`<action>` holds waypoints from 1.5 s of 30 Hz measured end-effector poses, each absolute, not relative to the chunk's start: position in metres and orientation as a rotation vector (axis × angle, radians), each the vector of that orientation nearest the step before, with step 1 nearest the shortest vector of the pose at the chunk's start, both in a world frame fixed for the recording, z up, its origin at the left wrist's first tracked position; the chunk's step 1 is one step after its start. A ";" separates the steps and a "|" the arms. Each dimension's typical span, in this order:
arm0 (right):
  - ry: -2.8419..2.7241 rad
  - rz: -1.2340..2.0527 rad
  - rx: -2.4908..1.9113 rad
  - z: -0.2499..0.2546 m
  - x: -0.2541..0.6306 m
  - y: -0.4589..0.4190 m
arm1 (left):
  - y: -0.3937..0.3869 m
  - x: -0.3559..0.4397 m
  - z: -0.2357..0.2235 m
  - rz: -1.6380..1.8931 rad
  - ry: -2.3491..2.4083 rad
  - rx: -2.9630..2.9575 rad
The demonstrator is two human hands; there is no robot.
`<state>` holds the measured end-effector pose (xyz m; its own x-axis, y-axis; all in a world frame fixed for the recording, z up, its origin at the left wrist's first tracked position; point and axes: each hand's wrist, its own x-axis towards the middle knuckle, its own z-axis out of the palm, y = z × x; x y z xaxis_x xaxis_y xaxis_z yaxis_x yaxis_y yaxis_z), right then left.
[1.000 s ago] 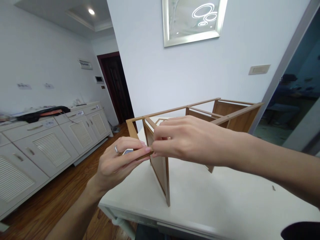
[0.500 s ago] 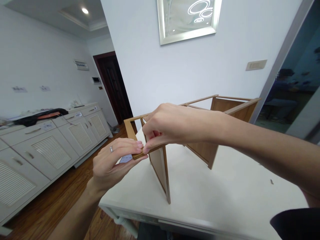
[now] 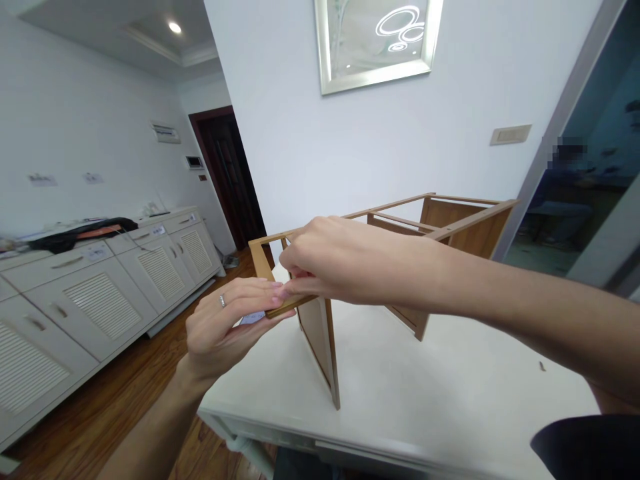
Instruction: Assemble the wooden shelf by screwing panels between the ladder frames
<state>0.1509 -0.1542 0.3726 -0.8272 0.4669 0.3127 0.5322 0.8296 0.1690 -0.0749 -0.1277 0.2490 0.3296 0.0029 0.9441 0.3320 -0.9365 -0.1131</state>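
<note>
A wooden rack frame [image 3: 319, 337] with thin rails and flat panels stands on the white table [image 3: 440, 407]. My left hand [image 3: 225, 327], with a ring on one finger, grips the near left corner of its wooden rail, fingers above and thumb below. My right hand [image 3: 345, 260] reaches across the frame, its fingers curled closed and pressed down at that same corner beside the left fingertips. Whatever the right fingers pinch, if anything, is hidden. A paper label [image 3: 253, 318] shows between my left thumb and fingers.
A small screw-like piece [image 3: 543, 367] lies on the table at the right. White cabinets [image 3: 100, 287] with things on top line the left wall. A framed picture [image 3: 375, 83] hangs ahead. Through the doorway at right, a person [image 3: 565, 187] sits in a dim room.
My right hand has shifted left along the frame to the corner, its fingers curling closer to my left fingertips. The left hand keeps its grip. The view has turned slightly.
</note>
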 end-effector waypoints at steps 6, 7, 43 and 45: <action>-2.742 -0.664 -1.036 0.368 0.145 -0.170 | -0.130 -0.076 0.250 -1.616 -0.317 -2.343; -2.742 -0.687 -1.050 0.367 0.144 -0.171 | -0.130 -0.076 0.249 -1.610 -0.322 -2.349; -2.932 -0.418 -0.816 0.390 0.148 -0.138 | -0.136 -0.077 0.260 -1.533 -0.310 -2.411; -2.942 -0.445 -0.796 0.389 0.149 -0.136 | -0.137 -0.077 0.260 -1.530 -0.328 -2.416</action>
<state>0.1490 -0.1357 0.3893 -0.8645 0.4845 0.1335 0.5023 0.8248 0.2596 -0.0774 -0.1369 0.2596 0.4192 0.0498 0.9065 0.3258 -0.9402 -0.0990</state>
